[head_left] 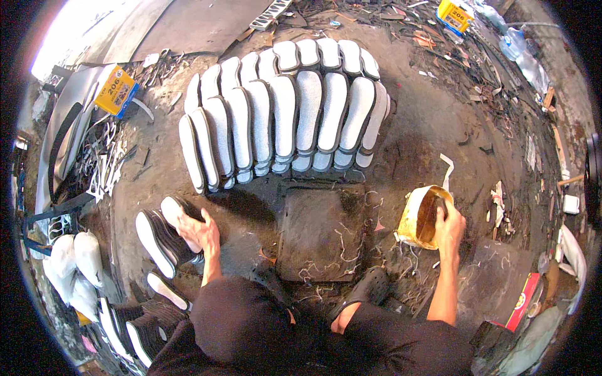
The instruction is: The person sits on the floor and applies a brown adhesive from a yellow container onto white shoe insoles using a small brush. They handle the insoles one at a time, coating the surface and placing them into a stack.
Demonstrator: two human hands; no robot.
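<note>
My left hand (202, 233) is at a stack of dark-edged shoe soles (153, 241) with pale tops, on the left. Its thumb stands apart, and its fingers lie stretched over the upper sole (176, 209). On the right, my right hand (449, 227) is closed at the rim of a tilted yellowish-white tub (411, 212) with a brown inside. A dark thing shows by its fingertips, too unclear to name. Ahead of me, long overlapping rows of pale-topped soles (283, 116) stand piled on the ground.
A dark flat slab (321, 233) lies between my feet and the piled soles. More soles (147, 332) and white stuffed bags (81, 266) sit at the lower left. Yellow-and-blue boxes (116, 92) stand at both sides. White strips (108, 164) and scraps litter the ground.
</note>
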